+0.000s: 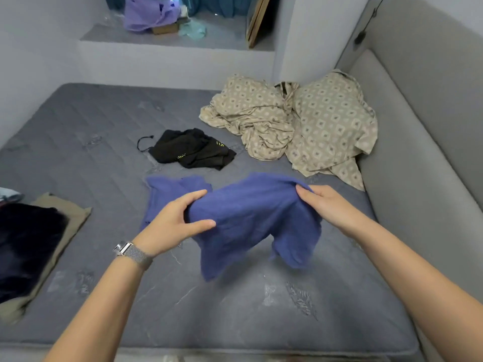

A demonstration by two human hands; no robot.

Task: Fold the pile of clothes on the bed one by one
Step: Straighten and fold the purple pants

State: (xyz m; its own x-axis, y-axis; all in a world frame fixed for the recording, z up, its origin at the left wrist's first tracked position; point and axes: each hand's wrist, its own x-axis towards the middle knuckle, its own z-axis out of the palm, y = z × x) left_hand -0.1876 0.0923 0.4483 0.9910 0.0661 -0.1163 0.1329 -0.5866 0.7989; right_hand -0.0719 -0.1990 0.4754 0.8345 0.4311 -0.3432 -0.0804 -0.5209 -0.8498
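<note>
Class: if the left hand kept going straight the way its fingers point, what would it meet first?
Probably the right hand, across the blue garment that the left hand already grips; depth is uncertain.

Matt blue cloth garment (loosely woven) on quilted grey mattress.

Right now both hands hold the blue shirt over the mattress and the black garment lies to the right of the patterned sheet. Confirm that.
Not quite. The head view shows the black garment lying left of the patterned sheet. The rest stands: the left hand and right hand hold the blue shirt over the mattress.
</note>
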